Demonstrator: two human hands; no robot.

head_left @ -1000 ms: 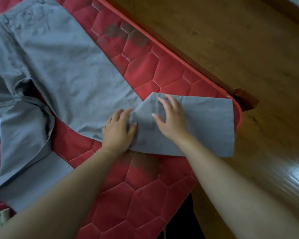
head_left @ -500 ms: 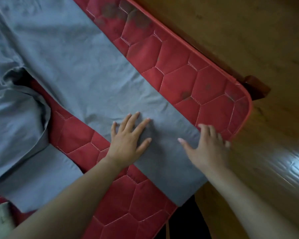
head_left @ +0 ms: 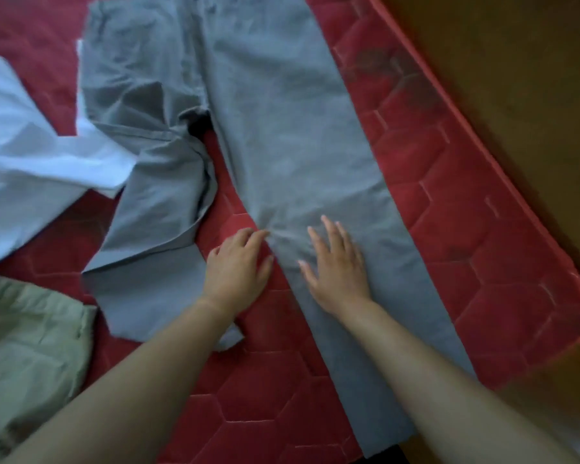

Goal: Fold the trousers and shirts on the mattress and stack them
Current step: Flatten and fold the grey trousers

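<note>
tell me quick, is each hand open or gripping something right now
Left hand: open, resting on the mattress, fingertips at the edge of the grey trousers.
Right hand: open, flat on the grey trousers.

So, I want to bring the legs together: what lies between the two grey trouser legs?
In the head view, bare red mattress, and the left hand resting on it by the flat leg's edge.

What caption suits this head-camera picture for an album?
Right hand flat on a grey trouser leg, left hand at its edge, on a red quilted mattress.
</note>
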